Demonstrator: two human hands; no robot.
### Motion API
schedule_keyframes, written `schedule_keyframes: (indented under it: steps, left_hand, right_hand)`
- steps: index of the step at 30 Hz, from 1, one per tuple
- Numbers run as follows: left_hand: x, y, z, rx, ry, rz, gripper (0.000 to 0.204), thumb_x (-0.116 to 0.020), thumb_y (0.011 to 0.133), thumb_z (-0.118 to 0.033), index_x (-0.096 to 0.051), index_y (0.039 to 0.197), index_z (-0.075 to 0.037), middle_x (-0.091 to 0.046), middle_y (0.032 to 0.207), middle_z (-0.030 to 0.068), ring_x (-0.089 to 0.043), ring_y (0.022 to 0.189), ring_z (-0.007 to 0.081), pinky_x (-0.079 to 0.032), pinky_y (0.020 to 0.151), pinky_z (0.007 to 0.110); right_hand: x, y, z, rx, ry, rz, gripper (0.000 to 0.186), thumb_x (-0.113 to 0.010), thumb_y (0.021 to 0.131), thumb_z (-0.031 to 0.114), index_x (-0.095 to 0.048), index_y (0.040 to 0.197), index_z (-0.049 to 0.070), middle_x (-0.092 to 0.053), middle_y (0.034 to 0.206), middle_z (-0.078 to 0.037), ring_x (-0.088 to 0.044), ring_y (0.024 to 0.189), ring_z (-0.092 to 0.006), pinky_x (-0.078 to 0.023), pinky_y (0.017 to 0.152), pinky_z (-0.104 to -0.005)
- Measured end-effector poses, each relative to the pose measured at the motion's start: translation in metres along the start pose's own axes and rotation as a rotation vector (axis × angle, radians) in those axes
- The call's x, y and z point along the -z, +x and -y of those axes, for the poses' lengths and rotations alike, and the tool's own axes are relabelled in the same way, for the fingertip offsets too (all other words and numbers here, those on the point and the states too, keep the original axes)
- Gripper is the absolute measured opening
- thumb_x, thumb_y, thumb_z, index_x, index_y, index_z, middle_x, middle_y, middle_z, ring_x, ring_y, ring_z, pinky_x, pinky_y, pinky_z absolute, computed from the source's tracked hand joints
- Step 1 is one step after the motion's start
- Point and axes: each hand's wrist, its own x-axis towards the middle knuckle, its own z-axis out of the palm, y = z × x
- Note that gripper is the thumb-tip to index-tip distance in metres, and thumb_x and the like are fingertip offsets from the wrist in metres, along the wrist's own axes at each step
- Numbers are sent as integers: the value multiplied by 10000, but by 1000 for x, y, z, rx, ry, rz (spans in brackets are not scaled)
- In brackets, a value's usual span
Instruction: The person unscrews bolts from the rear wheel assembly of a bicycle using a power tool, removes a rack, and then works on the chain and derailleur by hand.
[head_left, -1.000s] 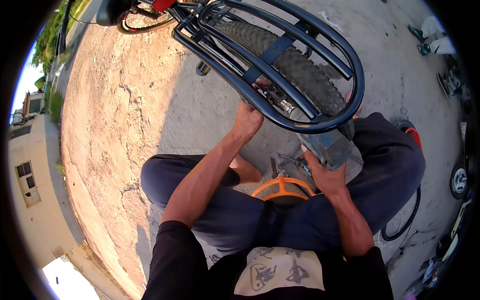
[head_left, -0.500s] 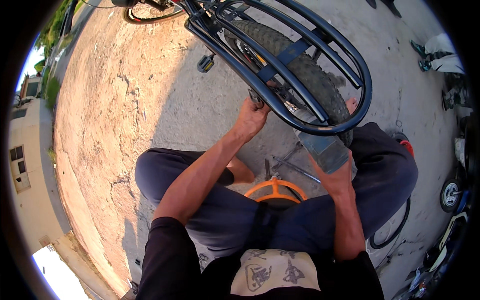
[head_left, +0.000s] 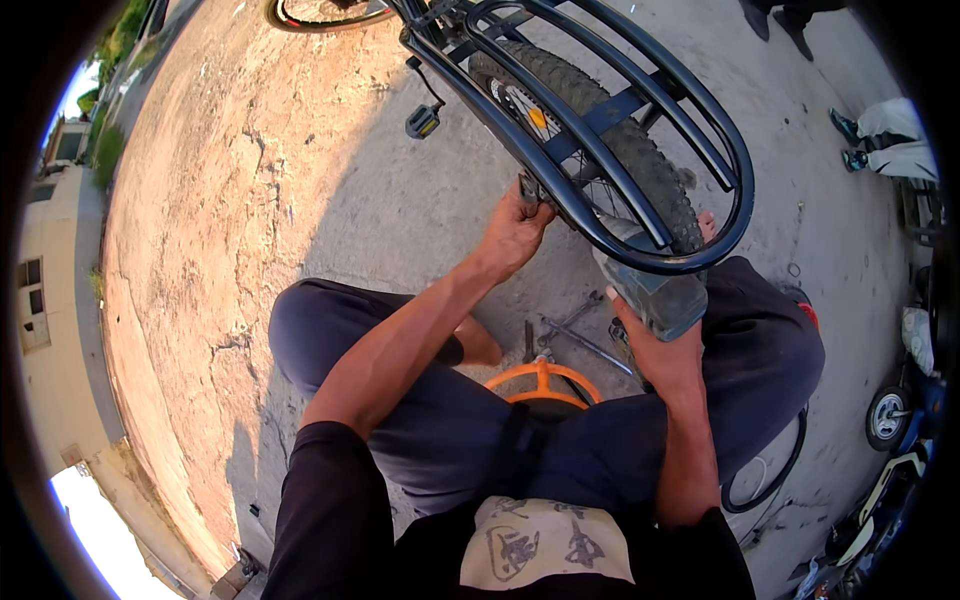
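A bicycle with a fat knobby rear tyre (head_left: 640, 150) stands in front of me, a black tubular rack (head_left: 735, 225) over the wheel. My right hand (head_left: 668, 358) is closed round a grey cordless power tool (head_left: 655, 295), whose front end passes under the rack toward the wheel hub and is hidden there. Beside the frame, left of the wheel, my left hand (head_left: 515, 235) pinches a small dark part (head_left: 528, 188); fingers and frame cover most of it, so its kind is unclear.
An orange round-framed seat (head_left: 543, 372) is between my legs, with metal hand tools (head_left: 590, 345) on the concrete ahead of it. A pedal (head_left: 422, 122) juts out leftward. Another person's legs (head_left: 890, 140) are at right, above a small wheel (head_left: 888, 415). A black hose (head_left: 785, 485) curves near my right knee.
The bicycle appears slightly farther right as the view shifts. The power tool's metal nose, visible before, is now hidden behind the rack. Both hands keep their grips.
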Motion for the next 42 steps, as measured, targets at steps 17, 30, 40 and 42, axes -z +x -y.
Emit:
schedule_keyframes:
  steps: [17, 30, 40, 42]
  left_hand:
    - [-6, 1, -5, 4, -142, -4, 406, -575, 918, -150, -436, 1291, -67, -439, 777, -46, -440, 749, 58, -392, 704, 235]
    - [-6, 2, -1, -40, -49, -18, 328, -527, 963, -83, -466, 1283, -41, -536, 849, 3, -500, 789, 93, -459, 783, 286]
    - [-7, 5, 10, -126, 40, -125, 356, -617, 937, -109, -510, 1264, -17, -571, 1107, 41, -569, 939, 106, -498, 801, 245]
    - [-9, 4, 4, -74, 26, -176, 350, -596, 924, -66, -513, 1262, -28, -577, 988, 21, -557, 816, 86, -479, 724, 239]
  right_hand:
    - [-1, 3, -10, 113, -46, -44, 254, -731, 852, 51, -664, 1092, -3, -700, 988, -48, -614, 858, -109, -496, 772, -284]
    - [2, -24, -8, 78, -108, -126, 235, -742, 855, 66, -674, 1070, 0, -694, 984, -41, -630, 845, -103, -508, 734, -273]
    - [14, -50, -34, -191, 94, -146, 240, -732, 840, 57, -669, 1063, -7, -695, 999, -86, -645, 919, -163, -502, 807, -326]
    - [12, -50, -35, -198, 111, -151, 239, -727, 841, 57, -666, 1063, -11, -696, 999, -90, -645, 918, -161, -502, 811, -325]
